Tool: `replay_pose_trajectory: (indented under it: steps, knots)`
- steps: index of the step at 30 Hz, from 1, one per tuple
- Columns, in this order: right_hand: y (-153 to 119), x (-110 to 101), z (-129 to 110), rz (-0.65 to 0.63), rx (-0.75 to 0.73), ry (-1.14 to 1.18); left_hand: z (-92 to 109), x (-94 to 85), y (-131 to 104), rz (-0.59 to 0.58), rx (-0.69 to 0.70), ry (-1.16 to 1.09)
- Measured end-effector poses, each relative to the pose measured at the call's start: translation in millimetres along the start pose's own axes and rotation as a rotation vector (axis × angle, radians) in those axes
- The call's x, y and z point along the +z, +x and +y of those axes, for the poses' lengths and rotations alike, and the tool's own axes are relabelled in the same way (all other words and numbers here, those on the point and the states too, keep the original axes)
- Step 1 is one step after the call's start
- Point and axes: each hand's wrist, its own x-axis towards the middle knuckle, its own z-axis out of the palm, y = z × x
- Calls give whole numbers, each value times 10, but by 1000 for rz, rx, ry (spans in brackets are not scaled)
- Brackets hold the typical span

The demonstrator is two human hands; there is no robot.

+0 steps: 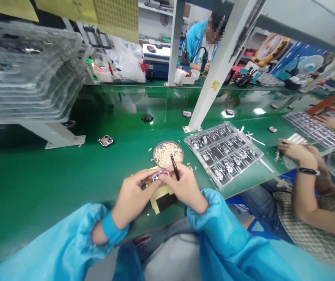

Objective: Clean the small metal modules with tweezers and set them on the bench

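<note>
Between both hands is a small rounded smartwatch case (157, 176) with a purple rim and white and dark parts inside. My left hand (134, 195) is closed on its left side, fingers behind and thumb in front. My right hand (186, 187) presses a thumb onto the face of the case. Black tweezers (174, 166) with white lettering stick up from the right hand's fingers; their lower end is hidden. Just beyond the hands sits a round dish (168, 154) of tiny pale pieces, some spilled around it. Under the hands lies a yellow and black pad (163, 201).
A clear compartment tray (223, 154) of small parts lies to the right. Several cases, including one at left (106, 141), sit along the green bench (68, 171). A white post (211, 82) rises ahead. Stacked trays (29, 74) stand upper left. A co-worker's hands (298, 152) are at right.
</note>
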Motion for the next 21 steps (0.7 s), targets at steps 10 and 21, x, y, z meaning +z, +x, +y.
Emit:
replay_pose_trajectory:
  steps: [10,21]
  knots:
    - [31,-107,22,-120,38,64,59,8,25,-4,-119,-274]
    - [-4,-64,67,-68,-2,-38,-18,1,1,9,18,-97]
